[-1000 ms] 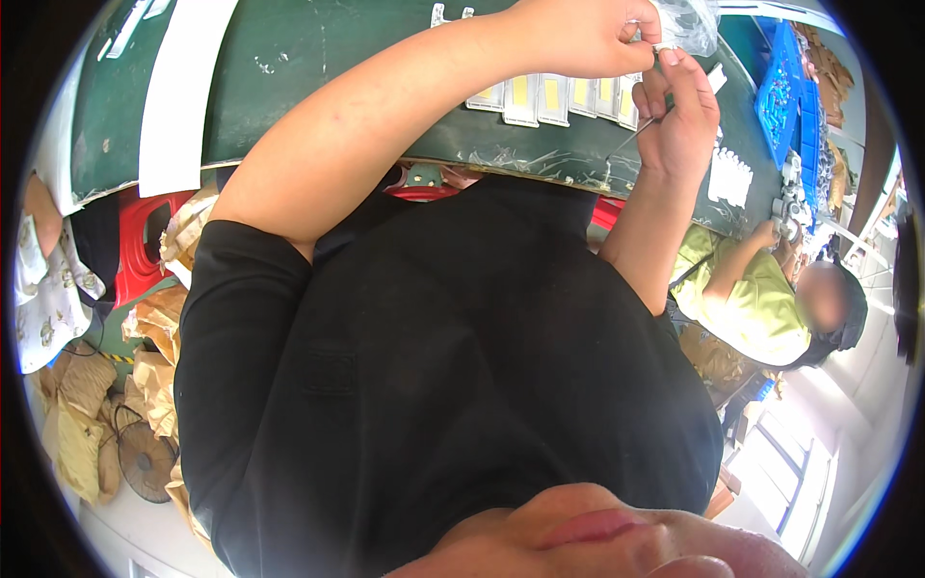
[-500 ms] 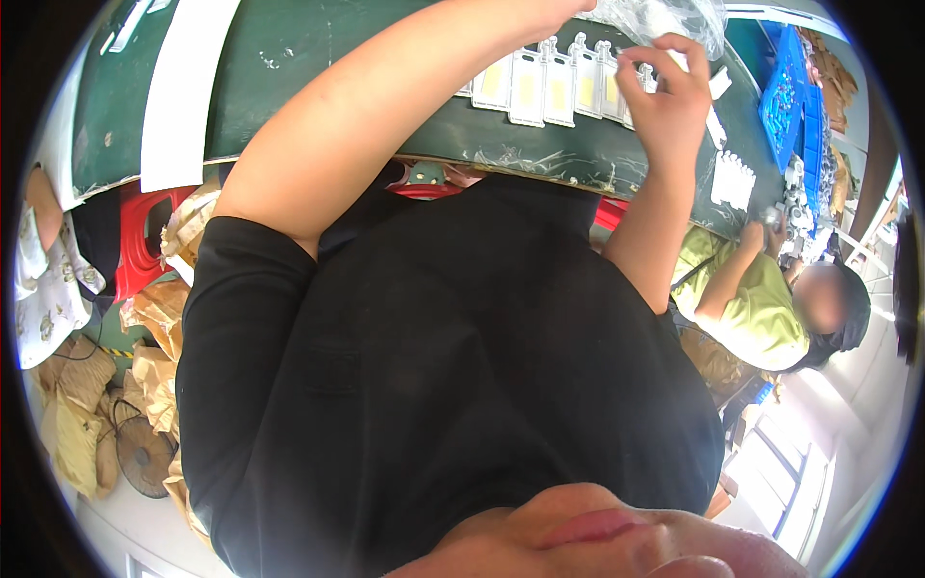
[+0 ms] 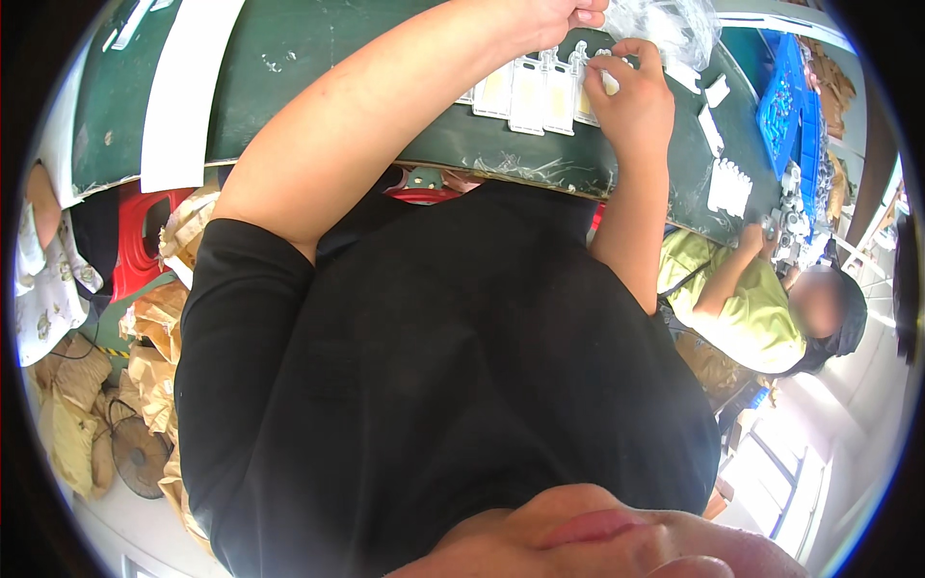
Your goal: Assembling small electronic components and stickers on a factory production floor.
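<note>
A row of flat, clear plastic tags [image 3: 527, 94], each with a pale yellow rectangle and a narrow knobbed top, lies on the dark green table. My left hand [image 3: 557, 21] is over the tops of the row, partly cut off by the picture's upper edge. Its fingers are curled, and what they hold, if anything, is hidden. At the right end of the row is my right hand [image 3: 634, 101], thumb and index finger pinched together over a tag. Anything between those fingertips is too small to make out. This hand covers part of the row.
A clear plastic bag [image 3: 665, 29] lies behind my right hand. White plastic pieces [image 3: 730, 187] sit farther right, near blue trays [image 3: 782, 101] of small parts. A long white strip [image 3: 188, 96] crosses the green table [image 3: 279, 87] at left. A co-worker in yellow-green [image 3: 747, 313] works at right.
My right hand has moved left and slightly down along the row, its pinched fingers now over a different part of it. My left hand has come down a little, showing more of its fingers.
</note>
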`<state>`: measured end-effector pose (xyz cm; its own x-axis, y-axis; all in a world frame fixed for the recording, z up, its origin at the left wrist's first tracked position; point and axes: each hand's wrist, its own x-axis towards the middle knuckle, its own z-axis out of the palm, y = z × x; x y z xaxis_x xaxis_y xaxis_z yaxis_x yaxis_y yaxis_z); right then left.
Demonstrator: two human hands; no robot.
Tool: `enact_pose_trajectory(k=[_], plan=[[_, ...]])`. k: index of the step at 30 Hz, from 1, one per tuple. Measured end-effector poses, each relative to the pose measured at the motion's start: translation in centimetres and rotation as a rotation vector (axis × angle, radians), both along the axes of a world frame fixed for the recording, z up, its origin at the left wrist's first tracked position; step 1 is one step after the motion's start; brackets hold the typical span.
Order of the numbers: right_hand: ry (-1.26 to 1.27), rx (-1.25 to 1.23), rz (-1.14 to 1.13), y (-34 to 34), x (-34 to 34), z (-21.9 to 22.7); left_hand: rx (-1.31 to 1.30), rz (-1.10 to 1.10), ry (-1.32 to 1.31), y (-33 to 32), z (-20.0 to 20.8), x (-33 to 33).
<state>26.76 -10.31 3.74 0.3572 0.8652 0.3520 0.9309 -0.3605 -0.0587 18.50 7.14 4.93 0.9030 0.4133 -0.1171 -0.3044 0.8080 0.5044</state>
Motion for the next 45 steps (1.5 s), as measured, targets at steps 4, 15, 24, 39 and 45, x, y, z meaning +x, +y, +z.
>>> enact_pose_trajectory(k=[4, 15, 24, 39, 45], plan=[[0.006, -0.03, -0.005, -0.4, 0.5, -0.2, 0.013, -0.018, -0.016, 0.0, 0.0, 0.0], [-0.017, 0.027, -0.012, -0.4, -1.1, -1.1, 0.019, -0.051, 0.032, -0.2, -0.3, 0.2], [-0.088, -0.004, -0.1, -0.5, -2.5, -1.4, 0.04, -0.064, 0.058, -0.4, -0.2, 0.1], [-0.04, 0.019, -0.063, -0.7, -1.4, -1.0, 0.047, -0.096, 0.05, -0.5, -0.5, 0.4], [-0.013, 0.05, -0.058, -0.4, -1.9, -1.1, 0.04, -0.099, 0.05, -0.5, -0.4, 0.1]])
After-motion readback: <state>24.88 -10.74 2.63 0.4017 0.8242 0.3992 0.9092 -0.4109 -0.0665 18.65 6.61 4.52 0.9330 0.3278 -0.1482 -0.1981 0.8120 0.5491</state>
